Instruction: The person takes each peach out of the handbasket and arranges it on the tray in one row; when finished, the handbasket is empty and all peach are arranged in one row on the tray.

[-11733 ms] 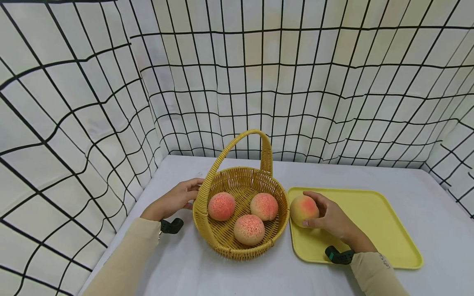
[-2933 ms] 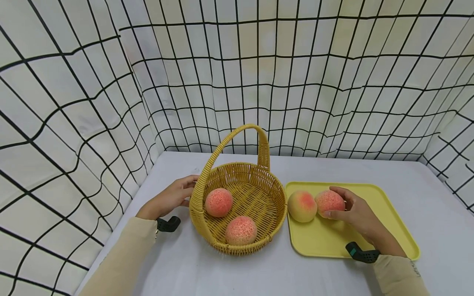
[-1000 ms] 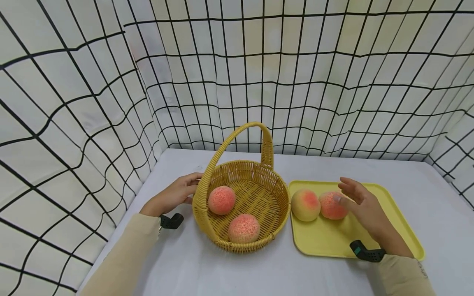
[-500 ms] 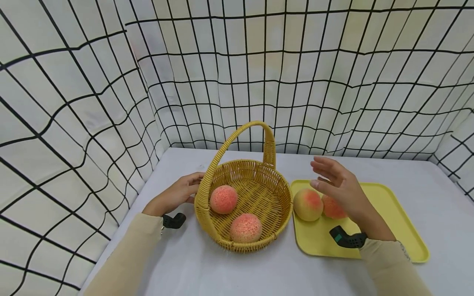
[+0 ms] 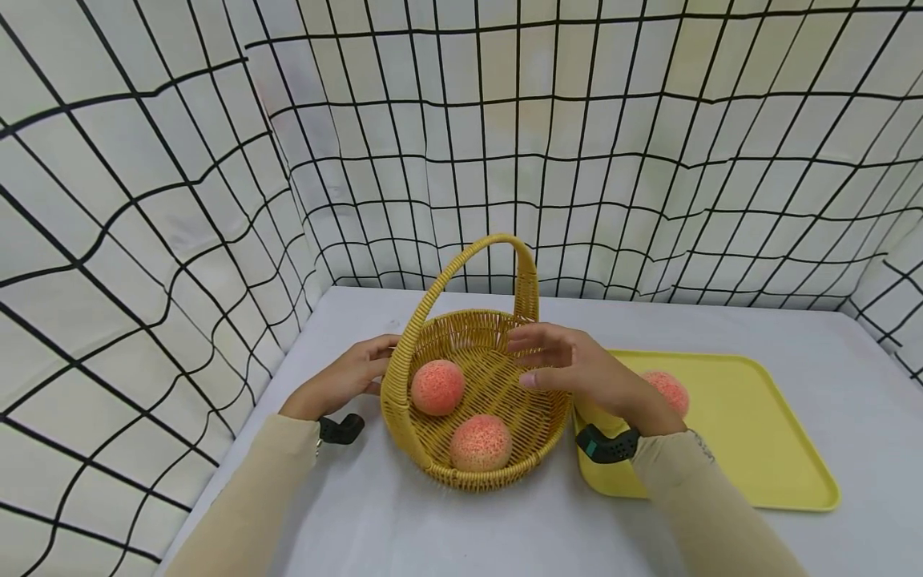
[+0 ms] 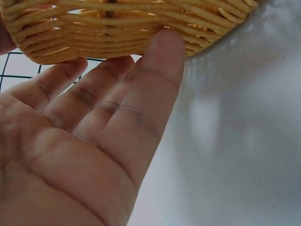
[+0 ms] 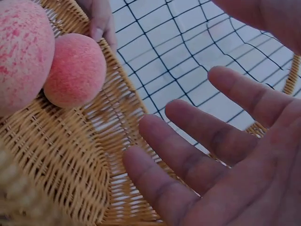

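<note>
Peaches are shown in two places above a white worktop, behind which a black net is stretched. Toward the right edge of the worktop, a yellow tray is laid flat. Just beside the left edge of this tray, a wicker basket is placed upright, with its handle raised. On both arms, beige sleeves are worn. By the left hand the outer left wall of the basket is touched; its fingers are nearly straight, and the wicker is not clamped. By the right hand, which is held over the right rim of the basket, nothing is gripped; its fingers are kept apart. In the basket two speckled pink peaches are contained: one is set near the front rim, the other close to the left wall. In the far left part of the tray, a pink peach is partly covered by the right wrist. Near the left edge of the tray, a yellowish peach is mostly hidden; whether these two are touching cannot be told. On each wrist a black device is worn.
</note>
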